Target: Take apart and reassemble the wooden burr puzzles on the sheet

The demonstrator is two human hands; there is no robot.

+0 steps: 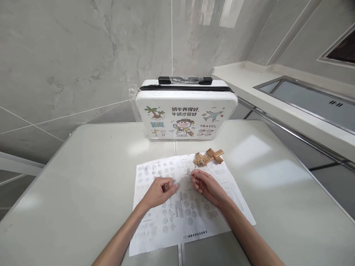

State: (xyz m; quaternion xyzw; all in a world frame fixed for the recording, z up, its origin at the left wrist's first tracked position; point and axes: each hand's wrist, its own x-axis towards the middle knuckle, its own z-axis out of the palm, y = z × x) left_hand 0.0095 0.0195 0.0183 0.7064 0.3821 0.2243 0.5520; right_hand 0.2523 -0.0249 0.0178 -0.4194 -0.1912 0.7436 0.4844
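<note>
My left hand (162, 192) rests over a printed paper sheet (144, 240), its fingers curled into a loose fist with nothing visible inside. On the right of the same sheet, my right hand (209, 187) lies with its fingers bent inward and closed; no object shows in it. Just beyond its fingertips sit notched wooden puzzle pieces (209, 157), crossed and fitted together, on the sheet's far right edge. Small line diagrams and text fill the paper, and a heading along its near edge appears upside down. The two hands are apart.
A white hard-shell case (188, 99) with cartoon prints and a black handle stands upright at the table's far side, partly wrapped in clear plastic. The pale table (91, 177) has a centre seam. A counter with a sink (310, 99) runs along the right.
</note>
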